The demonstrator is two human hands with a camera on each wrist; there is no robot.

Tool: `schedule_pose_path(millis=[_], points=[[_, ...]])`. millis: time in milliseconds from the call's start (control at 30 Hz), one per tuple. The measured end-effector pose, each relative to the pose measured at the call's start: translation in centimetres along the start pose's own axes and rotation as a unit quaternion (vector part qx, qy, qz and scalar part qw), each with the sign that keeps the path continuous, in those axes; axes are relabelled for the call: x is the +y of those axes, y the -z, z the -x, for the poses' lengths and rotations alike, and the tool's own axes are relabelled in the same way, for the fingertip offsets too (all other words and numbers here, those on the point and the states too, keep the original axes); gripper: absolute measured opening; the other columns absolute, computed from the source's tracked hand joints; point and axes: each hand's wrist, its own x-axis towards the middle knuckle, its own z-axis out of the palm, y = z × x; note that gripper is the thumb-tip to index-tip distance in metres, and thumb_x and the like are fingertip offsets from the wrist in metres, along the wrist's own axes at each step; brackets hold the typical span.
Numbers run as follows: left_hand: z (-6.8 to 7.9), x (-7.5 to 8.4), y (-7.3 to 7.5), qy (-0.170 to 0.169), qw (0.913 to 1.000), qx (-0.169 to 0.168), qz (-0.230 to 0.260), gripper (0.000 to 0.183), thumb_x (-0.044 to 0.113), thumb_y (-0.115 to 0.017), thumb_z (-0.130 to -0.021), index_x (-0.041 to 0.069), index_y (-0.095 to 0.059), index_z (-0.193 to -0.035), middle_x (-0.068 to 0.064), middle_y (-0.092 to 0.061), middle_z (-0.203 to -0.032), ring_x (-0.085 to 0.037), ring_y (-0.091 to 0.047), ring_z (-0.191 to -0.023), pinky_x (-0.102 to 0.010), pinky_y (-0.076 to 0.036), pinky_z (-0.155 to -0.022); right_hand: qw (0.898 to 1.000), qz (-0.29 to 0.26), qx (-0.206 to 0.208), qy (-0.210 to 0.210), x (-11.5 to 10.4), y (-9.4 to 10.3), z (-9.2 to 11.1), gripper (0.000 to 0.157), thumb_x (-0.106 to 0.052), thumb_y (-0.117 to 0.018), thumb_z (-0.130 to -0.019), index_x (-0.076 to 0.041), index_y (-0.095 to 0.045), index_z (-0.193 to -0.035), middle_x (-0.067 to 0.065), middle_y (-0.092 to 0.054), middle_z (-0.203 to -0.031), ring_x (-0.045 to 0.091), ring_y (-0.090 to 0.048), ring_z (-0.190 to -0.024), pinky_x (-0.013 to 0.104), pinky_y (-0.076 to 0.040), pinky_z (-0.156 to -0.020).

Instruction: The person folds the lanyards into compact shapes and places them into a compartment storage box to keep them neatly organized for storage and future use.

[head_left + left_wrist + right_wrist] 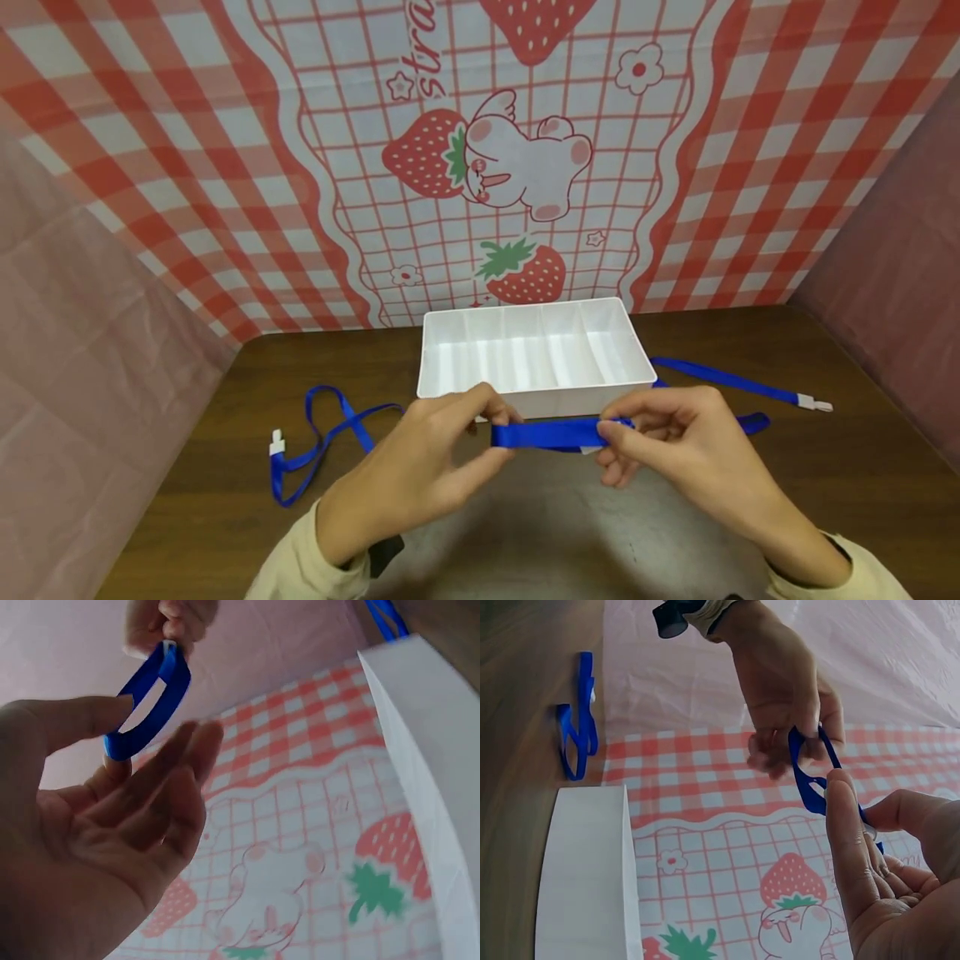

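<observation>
A blue lanyard (555,435), folded into a flat loop, is stretched level between the two hands in front of a white divided box (570,403). My left hand (412,467) pinches the loop's left end between thumb and fingertip; its other fingers stand away from the strap in the left wrist view. At the opposite end my right hand (690,446) pinches the strap between thumb and forefinger, where a bit of white shows. From the right wrist, the lanyard (807,791) appears as an opened loop reaching from one hand to the other.
Another blue lanyard (355,423) with a white clip (277,443) lies loosely looped on the brown table at left. To the right, a blue strap (720,377) ends in a white clip (813,403). Behind the box hangs a strawberry-print cloth (525,250). Pink cloth covers both sides.
</observation>
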Motion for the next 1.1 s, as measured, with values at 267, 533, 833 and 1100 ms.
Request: schedule_pose_path(millis=[267, 533, 833, 1100], points=[[-0.1, -0.2, -0.2, -0.027, 0.9986, -0.022, 0.040, 0.024, 0.002, -0.073, -0.084, 0.011, -0.054, -0.095, 0.005, -0.063, -0.087, 0.000, -0.056, -0.077, -0.015, -0.050, -0.068, 0.999, -0.023, -0.032, -0.028, 0.1, 0.1, 0.1, 0.010, 0.010, -0.058, -0.095, 0.008, -0.067, -0.097, 0.015, -0.072, -0.075, 0.028, -0.070, -0.058, 0.045, -0.056, -0.051], [-0.2, -0.1, 0.0, -0.054, 0.9974, -0.043, 0.023, 0.026, 0.011, -0.077, -0.087, 0.013, -0.051, -0.088, 0.005, -0.066, -0.097, -0.001, -0.059, -0.087, -0.016, -0.050, -0.076, 0.998, -0.026, -0.044, -0.039, 0.4, -0.2, 0.0, 0.010, 0.007, -0.058, -0.096, 0.007, -0.068, -0.098, 0.016, -0.073, -0.077, 0.029, -0.071, -0.060, 0.046, -0.057, -0.055], [-0.5, 0.1, -1.3, -0.083, 0.9945, -0.007, 0.064, 0.037, 0.004, -0.078, -0.082, 0.011, -0.042, -0.084, -0.005, -0.064, -0.124, -0.014, -0.060, -0.110, -0.021, -0.047, -0.085, 0.999, -0.025, -0.034, -0.013, 0.4, -0.3, 0.1, 0.012, 0.011, -0.058, -0.094, 0.007, -0.068, -0.099, 0.015, -0.073, -0.076, 0.027, -0.070, -0.059, 0.044, -0.057, -0.054], [-0.6, 0.6, -3.7, -0.132, 0.9893, 0.057, 0.026, 0.026, -0.004, -0.076, -0.081, 0.007, -0.053, -0.086, -0.007, -0.067, -0.108, -0.006, -0.057, -0.084, -0.009, -0.044, -0.070, 0.998, -0.034, -0.043, -0.022, 0.3, -1.3, 0.2, 0.011, 0.008, -0.058, -0.095, 0.006, -0.068, -0.101, 0.014, -0.073, -0.078, 0.027, -0.071, -0.060, 0.044, -0.057, -0.054]])
